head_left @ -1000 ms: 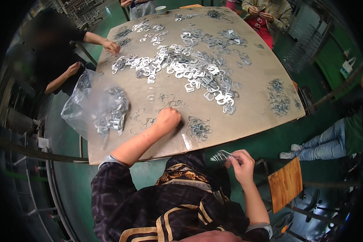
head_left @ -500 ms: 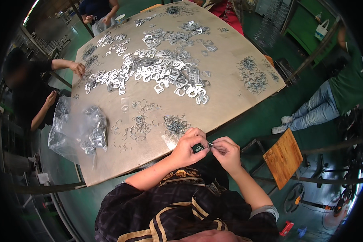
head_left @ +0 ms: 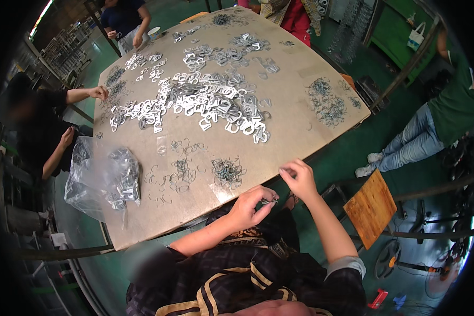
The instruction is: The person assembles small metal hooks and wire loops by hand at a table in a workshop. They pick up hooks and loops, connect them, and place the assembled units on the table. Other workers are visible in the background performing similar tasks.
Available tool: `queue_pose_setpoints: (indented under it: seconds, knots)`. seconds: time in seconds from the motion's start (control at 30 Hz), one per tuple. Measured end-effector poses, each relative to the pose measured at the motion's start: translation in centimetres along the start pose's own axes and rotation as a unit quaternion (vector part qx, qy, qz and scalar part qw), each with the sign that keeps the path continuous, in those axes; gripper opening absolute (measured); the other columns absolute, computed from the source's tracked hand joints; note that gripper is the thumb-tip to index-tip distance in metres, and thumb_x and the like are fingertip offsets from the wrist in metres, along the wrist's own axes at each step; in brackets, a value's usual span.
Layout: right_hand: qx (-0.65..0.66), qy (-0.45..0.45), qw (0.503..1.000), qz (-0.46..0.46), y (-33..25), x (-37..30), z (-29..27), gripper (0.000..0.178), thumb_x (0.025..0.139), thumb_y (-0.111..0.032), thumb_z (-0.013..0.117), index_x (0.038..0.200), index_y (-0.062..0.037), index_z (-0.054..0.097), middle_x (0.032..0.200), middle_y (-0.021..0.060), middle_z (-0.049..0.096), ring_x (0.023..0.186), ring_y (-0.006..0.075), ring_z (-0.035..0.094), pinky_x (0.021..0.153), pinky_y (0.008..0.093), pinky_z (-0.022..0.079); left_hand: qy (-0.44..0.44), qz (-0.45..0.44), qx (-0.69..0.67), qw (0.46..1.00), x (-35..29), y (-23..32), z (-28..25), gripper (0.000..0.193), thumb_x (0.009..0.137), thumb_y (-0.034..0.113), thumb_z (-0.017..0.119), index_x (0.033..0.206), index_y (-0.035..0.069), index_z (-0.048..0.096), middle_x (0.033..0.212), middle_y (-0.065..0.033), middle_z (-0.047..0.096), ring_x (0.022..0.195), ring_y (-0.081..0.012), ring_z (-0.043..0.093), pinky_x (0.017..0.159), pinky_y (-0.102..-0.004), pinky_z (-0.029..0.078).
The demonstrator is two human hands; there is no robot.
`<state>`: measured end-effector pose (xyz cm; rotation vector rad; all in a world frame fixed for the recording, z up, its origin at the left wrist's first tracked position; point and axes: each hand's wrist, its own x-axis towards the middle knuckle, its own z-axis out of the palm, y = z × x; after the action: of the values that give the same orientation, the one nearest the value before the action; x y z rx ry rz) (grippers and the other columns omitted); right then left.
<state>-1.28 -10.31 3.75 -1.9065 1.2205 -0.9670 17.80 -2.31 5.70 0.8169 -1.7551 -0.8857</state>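
My left hand [head_left: 250, 206] is curled closed around a small bundle of metal wire pieces [head_left: 269, 200], their ends sticking out past thumb and forefinger. Most of the bundle is hidden by the fingers. My right hand [head_left: 300, 179] is raised apart from it, close to the table's near edge, with thumb and fingertips drawn together; whatever they pinch, if anything, is too small to make out. A tangled pile of thin bent wire pieces [head_left: 227, 171] lies on the table just beyond my left hand. More loose wire pieces [head_left: 180, 171] are scattered to its left.
The large table [head_left: 284, 105] carries a broad heap of flat silver hook-shaped pieces [head_left: 210, 97]. A clear plastic bag [head_left: 102, 176] of metal parts rests at its left corner. Co-workers stand around; one reaches a hand [head_left: 98, 93] over the table. A wooden stool [head_left: 370, 209] stands at right.
My hands were together at the bundle. Now my right hand has moved up and away toward the table edge, while my left has dropped slightly, still holding the wire pieces.
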Motion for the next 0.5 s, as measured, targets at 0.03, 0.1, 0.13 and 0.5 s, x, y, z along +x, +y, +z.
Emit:
queue_pose_setpoints:
  seconds: [0.03, 0.1, 0.13, 0.5]
  knots:
    - [-0.042, -0.026, 0.999, 0.015, 0.0, 1.4, 0.3, 0.017, 0.084, -0.008, 0.065, 0.099, -0.0006, 0.068, 0.089, 0.0138, 0.061, 0.074, 0.0262, 0.065, 0.069, 0.0342, 0.053, -0.003, 0.003, 0.001, 1.0, -0.1, 0.1, 0.1, 0.014, 0.081, -0.001, 0.063, 0.088, 0.003, 0.052, 0.094, -0.0147, 0.066, 0.083, -0.0257, 0.065, 0.075, -0.0337, 0.05]
    - [-0.119, 0.0, 0.992, -0.048, 1.4, 4.5, 2.3, 0.025, 0.084, -0.008, 0.066, 0.108, -0.0029, 0.066, 0.092, 0.0158, 0.059, 0.077, 0.0314, 0.063, 0.073, 0.0378, 0.051, -0.01, 0.009, 0.006, 1.0, -0.2, 0.2, 0.3, 0.015, 0.08, -0.002, 0.064, 0.088, 0.003, 0.052, 0.094, -0.0148, 0.066, 0.082, -0.0262, 0.065, 0.075, -0.0335, 0.05]
    - [-0.158, 0.013, 0.984, -0.079, 2.4, 6.0, 3.4, 0.029, 0.084, -0.008, 0.066, 0.113, -0.0041, 0.065, 0.093, 0.0167, 0.058, 0.078, 0.0339, 0.061, 0.075, 0.0397, 0.051, -0.014, 0.01, 0.008, 1.0, -0.3, 0.1, 0.4, 0.016, 0.079, -0.002, 0.064, 0.088, 0.003, 0.052, 0.094, -0.0149, 0.066, 0.083, -0.0265, 0.064, 0.074, -0.0335, 0.051]
    - [-0.237, -0.063, 0.969, -0.005, 1.7, 12.6, 3.4, 0.016, 0.081, -0.002, 0.065, 0.095, -0.0008, 0.058, 0.087, 0.0188, 0.066, 0.083, 0.0378, 0.065, 0.074, 0.0438, 0.052, -0.02, -0.021, 0.001, 1.0, -1.8, -0.4, 0.6, 0.015, 0.079, -0.001, 0.063, 0.089, 0.003, 0.053, 0.094, -0.0136, 0.065, 0.085, -0.0267, 0.064, 0.074, -0.0334, 0.051]
